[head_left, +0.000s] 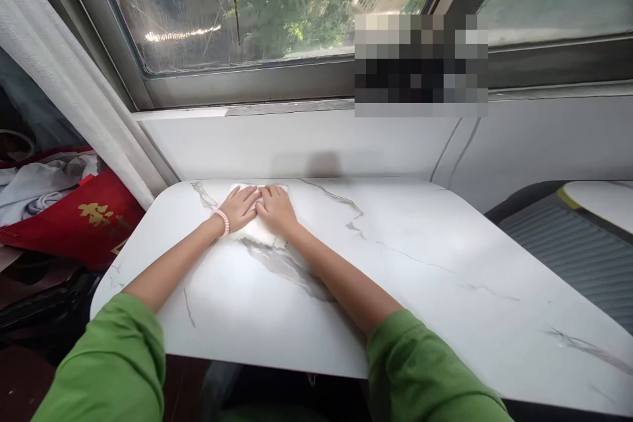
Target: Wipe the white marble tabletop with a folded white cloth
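A white cloth (257, 229) lies flat on the far left part of a white marble-patterned table (420, 277), close to the wall. My left hand (241, 206) rests on the cloth with fingers stretched out flat; a pink coil band sits on that wrist. My right hand (277, 208) lies beside it, also flat on the cloth, its fingers touching those of the left. Both hands cover most of the cloth. Green sleeves are pushed up both forearms.
A white wall and a large window (277, 6) rise behind the table. A pale curtain (64, 72) hangs at the left. A red bag (84, 217) and crumpled fabric lie left of the table. A dark ridged surface (573, 250) lies at the right.
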The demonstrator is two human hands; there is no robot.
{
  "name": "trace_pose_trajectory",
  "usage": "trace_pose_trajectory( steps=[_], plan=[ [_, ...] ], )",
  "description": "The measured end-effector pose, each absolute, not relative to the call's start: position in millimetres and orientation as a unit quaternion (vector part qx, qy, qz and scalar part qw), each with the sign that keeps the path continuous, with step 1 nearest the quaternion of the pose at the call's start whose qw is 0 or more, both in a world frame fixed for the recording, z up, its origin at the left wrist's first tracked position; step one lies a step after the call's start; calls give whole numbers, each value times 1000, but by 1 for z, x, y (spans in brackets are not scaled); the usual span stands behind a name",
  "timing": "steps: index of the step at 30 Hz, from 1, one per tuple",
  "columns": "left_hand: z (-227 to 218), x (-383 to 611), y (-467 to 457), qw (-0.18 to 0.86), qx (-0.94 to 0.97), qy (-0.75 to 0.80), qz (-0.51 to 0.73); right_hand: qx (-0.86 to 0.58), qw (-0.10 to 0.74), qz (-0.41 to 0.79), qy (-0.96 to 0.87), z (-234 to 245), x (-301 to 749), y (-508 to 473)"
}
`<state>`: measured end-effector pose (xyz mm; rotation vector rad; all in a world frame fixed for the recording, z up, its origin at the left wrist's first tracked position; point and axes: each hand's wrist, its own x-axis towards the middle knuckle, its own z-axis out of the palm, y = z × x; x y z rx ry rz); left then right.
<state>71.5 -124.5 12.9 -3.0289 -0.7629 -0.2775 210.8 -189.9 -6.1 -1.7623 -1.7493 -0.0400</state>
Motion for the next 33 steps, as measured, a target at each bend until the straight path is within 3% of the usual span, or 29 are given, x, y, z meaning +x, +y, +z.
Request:
trace_pose_trajectory(
  steps=[10,16,22,28,33],
  plan=[
    [17,-32,-222,-21,-970,-220,-102,-603,403,191,-661,2,137,-278],
    [29,-71,-267,-32,-935,-342,-90,-581,409,291,-640,12,102,-287],
    [24,-64,-232,-59,-892,-445,-59,-596,411,232,-650,8,85,-242],
    [20,-22,-132,-42,-877,-465,-114,-646,328,57,-687,9,98,-163],
    [17,7,-63,-42,-888,-443,-114,-693,298,14,-656,5,109,-113]
  ],
)
